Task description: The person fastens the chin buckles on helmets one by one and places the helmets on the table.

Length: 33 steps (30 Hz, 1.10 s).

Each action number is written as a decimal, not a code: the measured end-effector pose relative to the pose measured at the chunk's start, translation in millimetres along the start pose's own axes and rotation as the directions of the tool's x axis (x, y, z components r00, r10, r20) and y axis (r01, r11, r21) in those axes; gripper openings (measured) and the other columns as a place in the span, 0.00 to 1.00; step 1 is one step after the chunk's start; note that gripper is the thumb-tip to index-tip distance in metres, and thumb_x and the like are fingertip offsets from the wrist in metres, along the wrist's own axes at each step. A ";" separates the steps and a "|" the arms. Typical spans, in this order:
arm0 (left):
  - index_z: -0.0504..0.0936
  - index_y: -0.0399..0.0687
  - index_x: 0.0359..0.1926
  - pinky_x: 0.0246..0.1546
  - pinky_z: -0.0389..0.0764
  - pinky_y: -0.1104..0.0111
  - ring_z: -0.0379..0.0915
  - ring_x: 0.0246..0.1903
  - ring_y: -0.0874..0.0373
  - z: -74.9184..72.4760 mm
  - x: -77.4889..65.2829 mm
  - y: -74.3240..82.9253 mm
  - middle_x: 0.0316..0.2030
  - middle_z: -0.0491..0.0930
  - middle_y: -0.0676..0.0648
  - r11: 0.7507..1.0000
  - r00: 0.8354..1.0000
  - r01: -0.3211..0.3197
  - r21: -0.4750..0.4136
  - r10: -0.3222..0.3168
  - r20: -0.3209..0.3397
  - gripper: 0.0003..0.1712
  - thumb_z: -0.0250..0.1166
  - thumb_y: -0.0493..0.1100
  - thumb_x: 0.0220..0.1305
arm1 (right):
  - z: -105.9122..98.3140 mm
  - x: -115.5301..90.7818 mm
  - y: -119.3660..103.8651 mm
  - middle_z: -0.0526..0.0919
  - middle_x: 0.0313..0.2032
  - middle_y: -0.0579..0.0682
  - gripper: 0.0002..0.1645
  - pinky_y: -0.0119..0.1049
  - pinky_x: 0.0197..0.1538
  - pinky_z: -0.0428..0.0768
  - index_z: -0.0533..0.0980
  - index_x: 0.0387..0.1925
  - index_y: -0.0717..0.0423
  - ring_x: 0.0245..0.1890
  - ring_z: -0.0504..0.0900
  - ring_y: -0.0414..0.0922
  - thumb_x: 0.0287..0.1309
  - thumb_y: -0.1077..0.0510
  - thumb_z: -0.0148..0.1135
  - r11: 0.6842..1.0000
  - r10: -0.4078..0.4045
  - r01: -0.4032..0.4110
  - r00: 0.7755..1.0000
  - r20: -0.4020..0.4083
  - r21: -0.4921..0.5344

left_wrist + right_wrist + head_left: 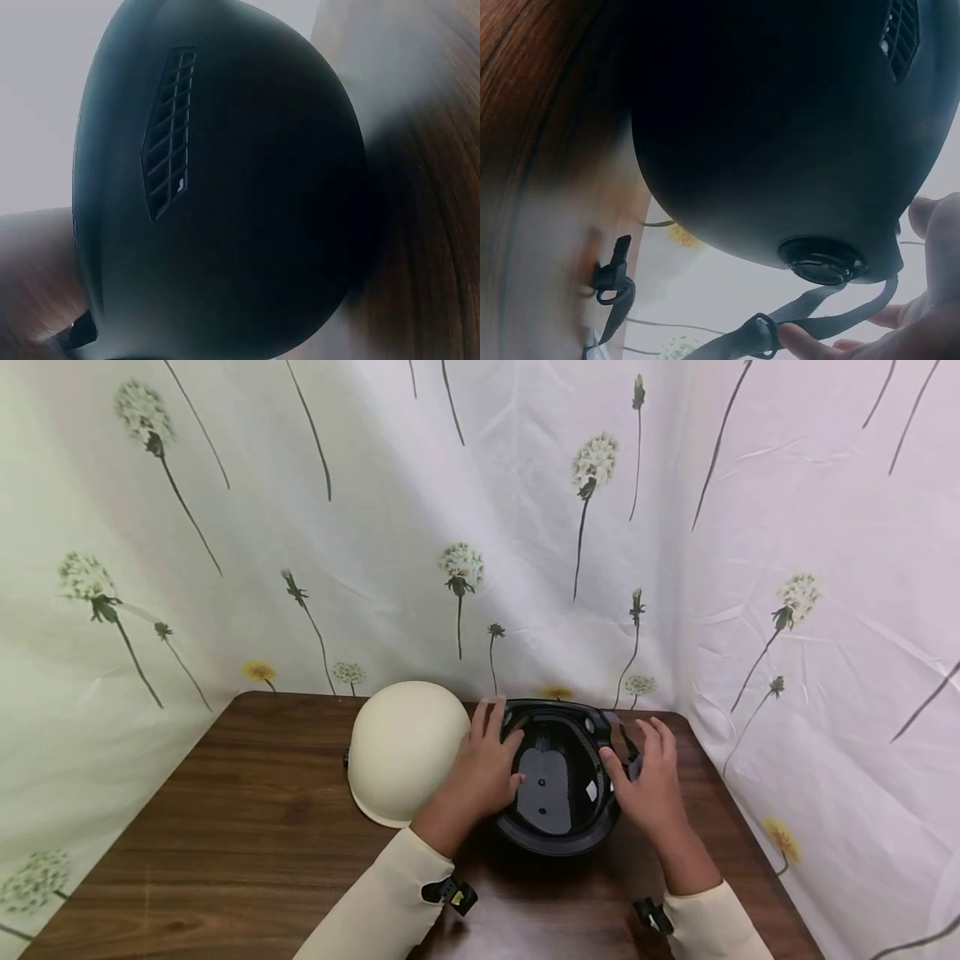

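Observation:
A black helmet (543,843) lies upside down on the wooden table, its dark padded inside facing up. In the left wrist view its outer shell (255,187) fills the middle, with a slatted vent. My left hand (483,768) is at its left rim, fingers spread and fairly straight. At the right rim is my right hand (651,781), thumb near the edge and fingers extended. A black chin strap (825,326) with a slider hangs beside the right fingers (802,341); a fingertip is right at the slider. Left of it sits a cream helmet (405,743), dome up.
The brown wooden table (225,827) reaches back to a white curtain (375,527) printed with dandelions, which also hangs along both sides. A strap end with a black buckle (615,277) lies on the table. Black wrist cameras (453,895) are worn at both cuffs.

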<state>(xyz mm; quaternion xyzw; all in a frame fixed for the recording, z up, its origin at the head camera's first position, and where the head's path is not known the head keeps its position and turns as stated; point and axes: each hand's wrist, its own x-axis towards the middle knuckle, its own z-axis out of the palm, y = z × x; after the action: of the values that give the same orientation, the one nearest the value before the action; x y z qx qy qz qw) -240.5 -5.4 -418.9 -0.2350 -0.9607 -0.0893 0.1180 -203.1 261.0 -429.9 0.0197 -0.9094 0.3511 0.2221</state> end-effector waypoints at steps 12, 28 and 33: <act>0.82 0.51 0.67 0.70 0.64 0.43 0.31 0.82 0.34 -1.0 -1.9 4.3 0.84 0.40 0.36 0.996 0.996 0.051 0.076 -0.056 0.063 0.33 0.70 0.63 0.68 | -3.6 4.6 5.1 0.51 0.79 0.68 0.42 0.72 0.67 0.65 0.61 0.77 0.65 0.74 0.59 0.71 0.77 0.43 0.59 0.998 -0.031 0.033 0.999 -0.045 0.045; 0.81 0.44 0.64 0.72 0.60 0.42 0.31 0.82 0.33 -0.7 -2.7 2.1 0.83 0.41 0.34 0.997 0.997 0.055 0.057 -0.058 0.044 0.35 0.74 0.61 0.64 | -17.4 4.4 7.9 0.69 0.74 0.64 0.32 0.62 0.58 0.72 0.74 0.69 0.66 0.75 0.64 0.65 0.63 0.73 0.51 0.982 -0.184 0.188 0.975 -0.122 0.027; 0.78 0.42 0.64 0.73 0.60 0.42 0.31 0.82 0.32 0.3 -1.9 1.5 0.83 0.40 0.34 0.998 0.998 0.052 0.031 -0.053 0.036 0.37 0.78 0.56 0.62 | -17.7 7.7 12.5 0.76 0.67 0.68 0.33 0.59 0.52 0.76 0.78 0.62 0.72 0.70 0.71 0.66 0.52 0.81 0.50 0.955 -0.294 0.282 0.941 -0.168 -0.092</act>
<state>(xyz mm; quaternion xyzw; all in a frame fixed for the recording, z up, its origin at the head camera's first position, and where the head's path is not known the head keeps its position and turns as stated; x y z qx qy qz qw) -238.2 -4.9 -419.5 -0.2095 -0.9698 -0.0737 0.1012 -205.6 282.8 -423.0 0.1133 -0.8841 0.2848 0.3527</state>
